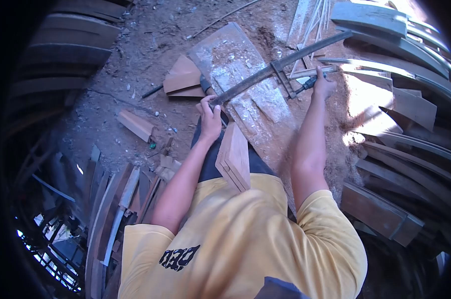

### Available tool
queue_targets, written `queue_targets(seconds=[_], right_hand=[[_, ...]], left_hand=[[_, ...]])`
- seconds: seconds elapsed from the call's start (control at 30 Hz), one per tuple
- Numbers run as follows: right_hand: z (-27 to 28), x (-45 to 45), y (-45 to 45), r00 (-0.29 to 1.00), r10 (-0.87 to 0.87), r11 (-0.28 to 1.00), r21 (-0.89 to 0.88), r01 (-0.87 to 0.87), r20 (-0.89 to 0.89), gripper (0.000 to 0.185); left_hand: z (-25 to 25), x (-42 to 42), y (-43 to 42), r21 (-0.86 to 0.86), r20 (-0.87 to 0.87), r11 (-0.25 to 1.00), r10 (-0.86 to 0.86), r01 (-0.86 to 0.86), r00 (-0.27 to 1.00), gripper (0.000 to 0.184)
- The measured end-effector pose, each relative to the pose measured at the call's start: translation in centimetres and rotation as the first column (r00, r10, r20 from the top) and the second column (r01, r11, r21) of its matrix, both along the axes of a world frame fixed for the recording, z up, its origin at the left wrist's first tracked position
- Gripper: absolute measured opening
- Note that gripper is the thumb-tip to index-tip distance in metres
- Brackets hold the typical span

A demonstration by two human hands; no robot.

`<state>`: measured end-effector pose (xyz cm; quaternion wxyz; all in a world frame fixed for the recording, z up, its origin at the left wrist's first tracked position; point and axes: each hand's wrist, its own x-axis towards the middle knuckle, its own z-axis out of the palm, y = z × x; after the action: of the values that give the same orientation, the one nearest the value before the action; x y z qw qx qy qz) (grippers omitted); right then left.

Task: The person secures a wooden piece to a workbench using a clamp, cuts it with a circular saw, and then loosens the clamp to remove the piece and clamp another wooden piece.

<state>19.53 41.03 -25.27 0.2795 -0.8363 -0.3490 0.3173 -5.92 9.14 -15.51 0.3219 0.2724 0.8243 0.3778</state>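
Note:
A long metal bar clamp (245,84) slants across the view above a dusty board. My left hand (210,119) is closed around its lower left end. My right hand (324,85) is closed on the dark screw handle of the clamp's sliding jaw (283,79). Between my forearms, a stack of angled wooden pieces (234,157) rests at my lap. Beyond my left hand, cut wooden blocks (183,79) lie by the board's left edge; a dark handle-like part beside them is partly hidden.
The dusty board (265,107) lies on the dirt floor before me. A wooden block (135,125) sits on the ground at left. Curved timber pieces (410,107) are piled along the right, with more planks (110,209) at lower left and stacked boards (71,55) at upper left.

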Motion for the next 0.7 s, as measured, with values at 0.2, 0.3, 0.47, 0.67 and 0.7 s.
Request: queue_targets(seconds=[0.2, 0.3, 0.47, 0.67, 0.7], right_hand=[[0.7, 1.8, 0.9, 0.911, 0.287, 0.958, -0.109, -0.266, 0.298, 0.067], [-2.3, 4.4, 0.7, 0.962, 0.218, 0.975, -0.014, -0.223, -0.163, 0.057], [-2.1, 4.7, -2.2, 0.232, 0.107, 0.989, 0.128, 0.079, -0.967, 0.036], [-2.6, 1.6, -2.0, 0.520, -0.055, 0.984, 0.043, 0.175, -0.852, 0.029], [-2.8, 1.3, -1.8, 0.637, -0.051, 0.984, 0.070, 0.163, -0.770, 0.030]], left_hand=[[-0.7, -0.1, -0.4, 0.030, -0.010, 1.000, 0.006, -0.005, 1.000, 0.041], [0.2, -0.1, 0.1, -0.020, -0.031, 1.000, -0.002, 0.001, 1.000, 0.040], [-0.3, -0.4, 0.2, -0.012, 0.004, 1.000, 0.018, -0.018, 1.000, 0.039], [-0.4, -0.2, 0.2, -0.026, -0.034, 1.000, 0.015, -0.016, 0.999, 0.038], [-0.4, -0.1, 0.3, -0.024, -0.033, 1.000, 0.011, -0.012, 0.999, 0.038]])
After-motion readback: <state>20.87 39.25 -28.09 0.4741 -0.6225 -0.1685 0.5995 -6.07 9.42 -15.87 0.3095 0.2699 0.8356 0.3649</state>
